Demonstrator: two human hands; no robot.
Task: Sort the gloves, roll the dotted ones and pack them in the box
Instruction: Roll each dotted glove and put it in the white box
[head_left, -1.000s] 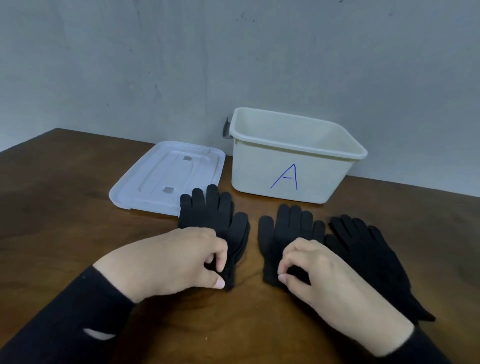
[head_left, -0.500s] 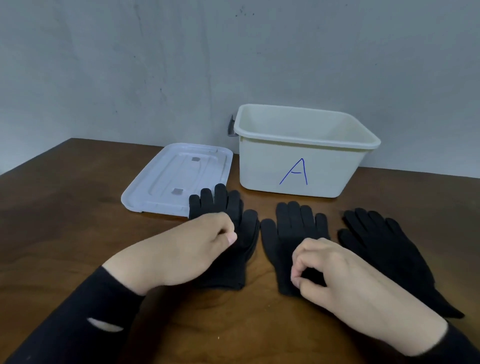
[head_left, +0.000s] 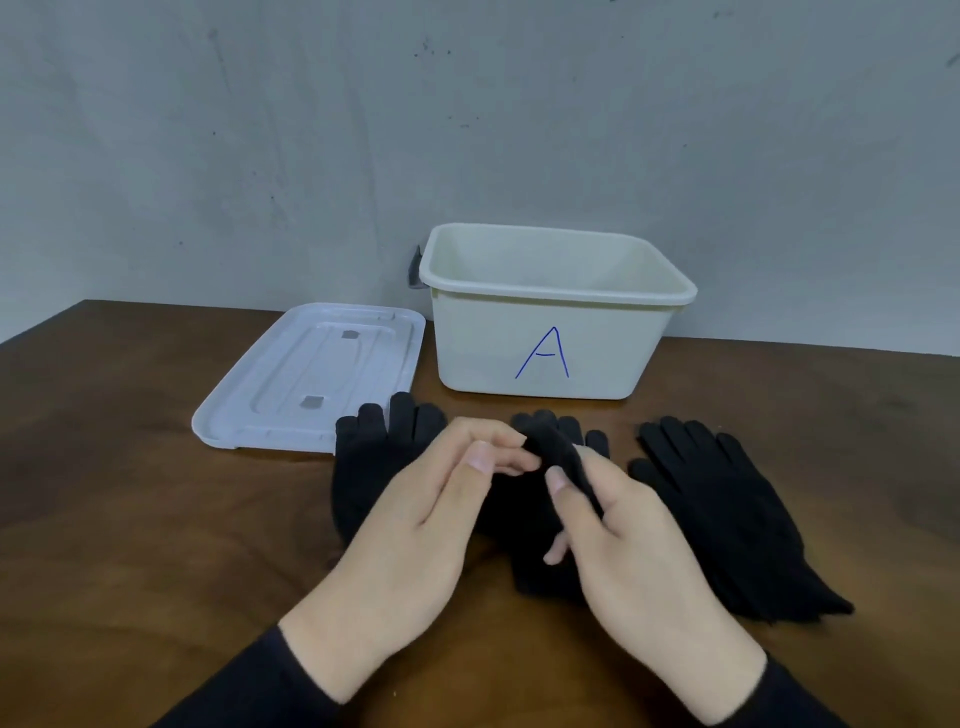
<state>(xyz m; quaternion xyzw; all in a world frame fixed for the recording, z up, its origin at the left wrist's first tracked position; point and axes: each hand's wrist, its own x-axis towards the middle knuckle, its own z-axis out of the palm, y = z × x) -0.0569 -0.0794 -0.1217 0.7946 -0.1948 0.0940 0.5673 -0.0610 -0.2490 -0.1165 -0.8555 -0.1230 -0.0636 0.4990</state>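
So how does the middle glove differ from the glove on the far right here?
The middle glove is partly lifted and folded, pinched by the right hand; the right glove lies flat, untouched. The middle glove points straight at the box; the right glove lies angled. Both are plain black.

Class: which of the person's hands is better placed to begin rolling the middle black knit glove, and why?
Probably the right hand: its thumb and fingers already pinch the middle black knit glove. The left hand only hovers beside it, fingers loosely curled.
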